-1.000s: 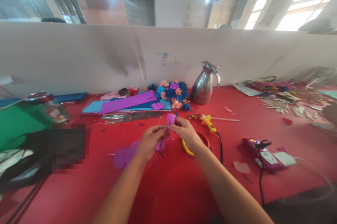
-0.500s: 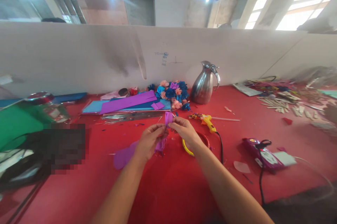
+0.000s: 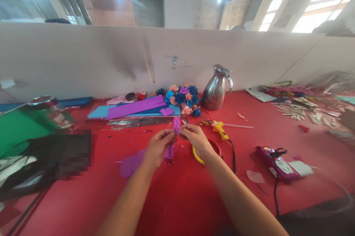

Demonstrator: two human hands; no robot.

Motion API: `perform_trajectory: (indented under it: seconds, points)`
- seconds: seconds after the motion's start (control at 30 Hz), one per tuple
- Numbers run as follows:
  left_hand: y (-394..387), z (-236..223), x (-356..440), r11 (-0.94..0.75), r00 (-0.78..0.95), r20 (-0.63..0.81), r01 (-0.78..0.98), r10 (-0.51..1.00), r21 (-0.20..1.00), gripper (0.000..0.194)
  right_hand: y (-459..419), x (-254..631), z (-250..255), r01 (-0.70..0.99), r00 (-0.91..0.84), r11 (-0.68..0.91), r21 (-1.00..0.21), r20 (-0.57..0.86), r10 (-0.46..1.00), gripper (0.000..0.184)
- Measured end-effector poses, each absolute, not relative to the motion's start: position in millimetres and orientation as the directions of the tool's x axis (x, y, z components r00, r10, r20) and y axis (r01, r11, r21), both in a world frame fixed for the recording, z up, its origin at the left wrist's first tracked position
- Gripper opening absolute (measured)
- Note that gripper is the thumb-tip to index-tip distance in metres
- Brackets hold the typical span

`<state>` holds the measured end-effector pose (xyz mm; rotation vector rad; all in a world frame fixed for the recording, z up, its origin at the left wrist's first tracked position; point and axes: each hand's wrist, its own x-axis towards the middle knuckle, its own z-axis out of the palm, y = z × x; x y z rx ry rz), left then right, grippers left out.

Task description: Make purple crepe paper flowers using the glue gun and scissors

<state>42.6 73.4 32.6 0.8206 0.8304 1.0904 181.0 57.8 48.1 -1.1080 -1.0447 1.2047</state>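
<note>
Between both hands stands a small purple crepe paper strip (image 3: 176, 123), pinched at its lower end. My left hand (image 3: 157, 146) grips it from the left with thumb and fingers closed. From the right, the thumb and forefinger of my right hand (image 3: 196, 140) close on the same strip. A small pale pointed tip shows just past the right fingers; I cannot make out what it belongs to. More purple paper pieces (image 3: 132, 163) lie on the red table behind and below my left hand. Beside my right wrist is a yellow and red ring (image 3: 196, 156), partly covered by it.
A yellow glue gun (image 3: 221, 131) with a black cord lies to the right. Behind are paper flowers (image 3: 179, 98), a steel jug (image 3: 215, 90) and folded purple paper (image 3: 135, 107). A purple power box (image 3: 277, 164) sits right; a lidded jar (image 3: 52, 112) stands left.
The upright purple strip looks narrower and more gathered between my fingers. Both hands stay almost in place, and the view has shifted very slightly.
</note>
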Motion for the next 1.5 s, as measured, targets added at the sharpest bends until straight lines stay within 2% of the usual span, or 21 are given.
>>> perform_trajectory:
  seconds: [0.4, 0.63, 0.83, 0.97, 1.3, 1.5]
  points:
    - [72.2, 33.2, 44.1, 0.244, 0.223, -0.172, -0.355, 0.96, 0.903, 0.031, 57.7, 176.5, 43.2, -0.192, 0.094, 0.018, -0.981, 0.0, 0.996, 0.015]
    - [75.3, 30.4, 42.6, 0.235, 0.154, -0.186, -0.426, 0.97, 0.874, 0.032, 57.2, 175.6, 42.6, -0.156, 0.095, 0.016, -0.988, 0.001, 0.995, 0.014]
    - [77.6, 30.9, 39.9, 0.254, 0.15, -0.207, -0.501, 0.967, 0.827, 0.033, 60.0, 164.8, 26.6, -0.078, -0.052, 0.073, -0.994, 0.077, 0.996, 0.013]
    - [75.7, 35.4, 38.3, 0.3, 0.182, -0.239, -0.518, 0.954, 0.801, 0.036, 60.6, 159.9, 20.1, -0.108, -0.082, 0.087, -0.99, 0.096, 0.992, 0.011]
    - [74.1, 40.2, 35.0, 0.266, 0.26, -0.154, -0.477, 0.953, 0.838, 0.03, 57.2, 162.8, 29.3, -0.167, -0.149, 0.035, -0.985, 0.06, 0.987, 0.018]
    - [76.7, 39.6, 31.6, 0.208, 0.224, -0.12, -0.428, 0.967, 0.879, 0.03, 55.0, 165.2, 32.5, -0.068, -0.143, 0.036, -0.997, 0.046, 0.989, 0.022]
